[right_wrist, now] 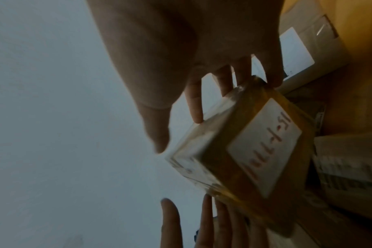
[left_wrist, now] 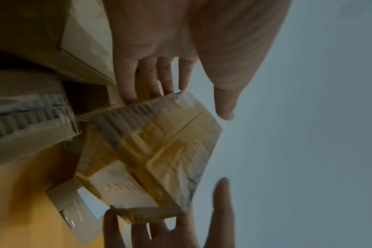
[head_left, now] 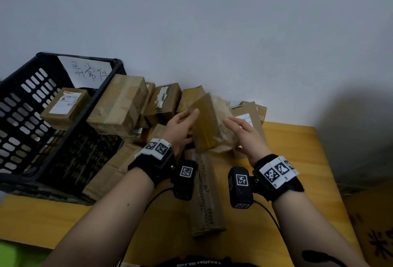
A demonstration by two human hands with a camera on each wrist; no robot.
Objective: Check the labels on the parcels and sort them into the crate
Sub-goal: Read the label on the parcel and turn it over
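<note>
A small brown taped parcel [head_left: 205, 124] is held tilted above the pile, between my two hands. My left hand [head_left: 180, 126] has straight fingers [left_wrist: 127, 80] against its left edge, thumb stretched alongside. My right hand [head_left: 244, 136] touches the opposite side with straight fingers [right_wrist: 194, 104], thumb off the box. In the right wrist view a white label [right_wrist: 263, 147] with red handwriting shows on the parcel [right_wrist: 276, 201]. The black slotted crate [head_left: 23, 105] stands at the left, with a handwritten paper sign [head_left: 89, 73] and one labelled parcel [head_left: 63, 107] inside.
Several brown parcels [head_left: 121, 107] lie piled between the crate and the wall. A long flat corrugated parcel [head_left: 207, 192] lies on the yellow table [head_left: 287, 149] under my wrists. A cardboard box [head_left: 374, 224] stands off the table's right edge.
</note>
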